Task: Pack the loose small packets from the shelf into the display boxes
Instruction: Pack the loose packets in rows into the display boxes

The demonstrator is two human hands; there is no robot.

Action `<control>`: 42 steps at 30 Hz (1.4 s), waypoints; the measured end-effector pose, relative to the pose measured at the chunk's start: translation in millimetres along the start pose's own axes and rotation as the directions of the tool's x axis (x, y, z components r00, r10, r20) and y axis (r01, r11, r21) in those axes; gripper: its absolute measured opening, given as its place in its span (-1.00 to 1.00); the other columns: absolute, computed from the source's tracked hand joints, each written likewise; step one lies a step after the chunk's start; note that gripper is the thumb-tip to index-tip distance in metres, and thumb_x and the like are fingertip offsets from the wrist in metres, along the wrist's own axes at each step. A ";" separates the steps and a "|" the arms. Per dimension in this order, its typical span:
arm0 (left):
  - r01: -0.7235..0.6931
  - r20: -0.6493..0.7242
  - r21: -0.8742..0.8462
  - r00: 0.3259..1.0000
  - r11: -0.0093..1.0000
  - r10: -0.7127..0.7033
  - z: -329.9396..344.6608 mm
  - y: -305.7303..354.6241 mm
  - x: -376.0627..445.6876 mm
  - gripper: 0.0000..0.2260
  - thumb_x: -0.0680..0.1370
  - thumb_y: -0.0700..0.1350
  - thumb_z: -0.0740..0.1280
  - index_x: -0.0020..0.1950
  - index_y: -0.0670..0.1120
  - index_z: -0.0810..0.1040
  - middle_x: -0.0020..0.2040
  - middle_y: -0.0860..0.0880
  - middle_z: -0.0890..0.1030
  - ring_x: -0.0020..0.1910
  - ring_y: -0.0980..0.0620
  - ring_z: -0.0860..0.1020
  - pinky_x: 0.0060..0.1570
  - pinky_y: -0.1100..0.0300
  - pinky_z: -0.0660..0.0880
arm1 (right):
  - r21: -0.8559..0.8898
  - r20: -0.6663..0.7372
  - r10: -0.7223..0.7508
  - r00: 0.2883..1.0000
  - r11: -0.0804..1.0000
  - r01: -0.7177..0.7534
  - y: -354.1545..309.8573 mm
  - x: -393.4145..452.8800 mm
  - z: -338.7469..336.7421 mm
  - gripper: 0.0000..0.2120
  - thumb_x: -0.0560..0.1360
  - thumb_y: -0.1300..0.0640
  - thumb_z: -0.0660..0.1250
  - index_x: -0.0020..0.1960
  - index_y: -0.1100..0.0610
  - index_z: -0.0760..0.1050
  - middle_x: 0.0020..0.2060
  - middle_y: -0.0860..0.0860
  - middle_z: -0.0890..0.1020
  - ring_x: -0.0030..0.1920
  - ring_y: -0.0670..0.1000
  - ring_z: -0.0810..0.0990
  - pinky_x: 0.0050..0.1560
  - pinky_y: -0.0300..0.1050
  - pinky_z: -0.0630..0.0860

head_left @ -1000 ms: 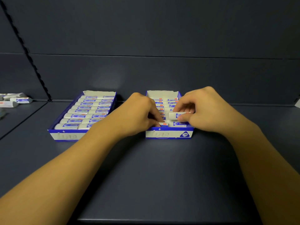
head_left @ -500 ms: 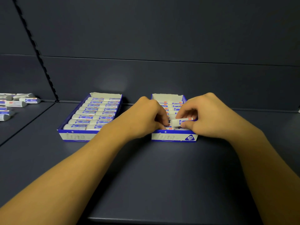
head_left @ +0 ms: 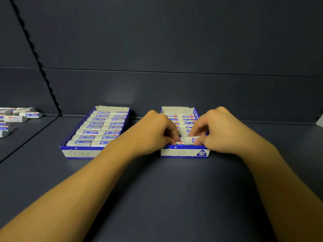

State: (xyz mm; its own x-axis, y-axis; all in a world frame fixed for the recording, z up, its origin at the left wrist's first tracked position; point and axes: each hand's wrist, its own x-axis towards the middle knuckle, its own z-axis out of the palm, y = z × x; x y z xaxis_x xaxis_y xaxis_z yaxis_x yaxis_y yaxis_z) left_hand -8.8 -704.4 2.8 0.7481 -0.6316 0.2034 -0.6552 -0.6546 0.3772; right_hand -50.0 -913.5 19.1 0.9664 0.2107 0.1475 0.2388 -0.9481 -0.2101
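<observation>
Two blue-and-white display boxes stand on the dark shelf. The left box (head_left: 78, 152) is filled with rows of white-and-blue packets. My hands are both over the right box (head_left: 183, 152), which is marked 2B. My right hand (head_left: 225, 130) pinches a small white packet (head_left: 190, 140) at the box's front row, between thumb and fingers. My left hand (head_left: 157, 131) has its fingers curled down onto the packets at the front left of that box; what its fingertips grip is hidden.
Several loose packets (head_left: 21, 116) lie on the neighbouring shelf section at far left, past a slotted upright (head_left: 43, 70). The shelf's back panel rises right behind the boxes. Dark shelf surface stretches in front of the boxes toward me.
The packet in my right hand has gone lower, down to the front row of the right box. Both hands stay over that box; the camera view shifted slightly.
</observation>
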 end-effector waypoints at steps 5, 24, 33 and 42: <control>-0.002 0.009 -0.004 1.000 1.000 0.002 -1.0 0.1 0.1 -0.92 0.53 -0.12 0.49 0.00 0.00 0.74 0.00 0.10 0.72 -0.03 0.22 0.63 -0.01 0.41 0.55 | 0.000 0.048 0.025 0.999 1.000 -0.025 -0.4 2.9 -2.0 -0.78 0.45 0.08 0.55 0.08 -0.06 0.70 -0.14 -0.22 0.63 -0.23 -0.27 0.51 -0.41 -0.49 0.29; 0.006 0.056 0.029 0.998 1.000 -0.008 -1.8 -0.7 2.3 -0.86 0.55 -0.12 0.46 0.10 -0.01 0.73 0.10 0.07 0.70 -0.01 0.19 0.60 0.09 0.29 0.58 | -0.071 0.107 0.027 0.994 0.997 -0.019 -5.6 7.9 1.9 -0.80 0.51 0.13 0.48 0.12 -0.02 0.70 0.13 -0.06 0.63 -0.05 -0.14 0.47 -0.12 -0.25 0.57; 0.011 0.031 0.023 0.999 1.000 -0.012 0.9 -2.7 4.2 -0.90 0.54 -0.13 0.48 0.03 0.00 0.74 0.04 0.10 0.71 -0.01 0.19 0.62 0.09 0.26 0.59 | -0.131 0.127 0.011 0.992 0.991 0.006 -5.6 13.0 6.7 -0.84 0.51 0.10 0.49 0.09 0.02 0.70 0.12 -0.05 0.66 0.08 -0.04 0.61 -0.06 -0.18 0.62; -0.008 0.074 0.068 0.997 0.998 0.003 -0.7 -3.3 8.4 -0.90 0.52 -0.10 0.50 0.02 0.03 0.74 0.03 0.12 0.71 -0.04 0.19 0.62 0.06 0.26 0.60 | -0.131 0.107 -0.066 0.992 0.988 0.080 0.1 15.8 8.7 -0.86 0.53 0.16 0.42 0.02 -0.01 0.71 -0.06 -0.15 0.69 -0.19 -0.13 0.57 -0.39 -0.38 0.34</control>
State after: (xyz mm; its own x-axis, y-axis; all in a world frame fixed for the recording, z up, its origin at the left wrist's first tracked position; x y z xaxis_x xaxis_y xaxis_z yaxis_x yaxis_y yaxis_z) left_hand -0.3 -707.2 3.9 0.7364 -0.6626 0.1367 -0.6666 -0.6762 0.3135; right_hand -33.8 -908.1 13.0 0.9533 0.2967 0.0570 0.3002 -0.9514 -0.0689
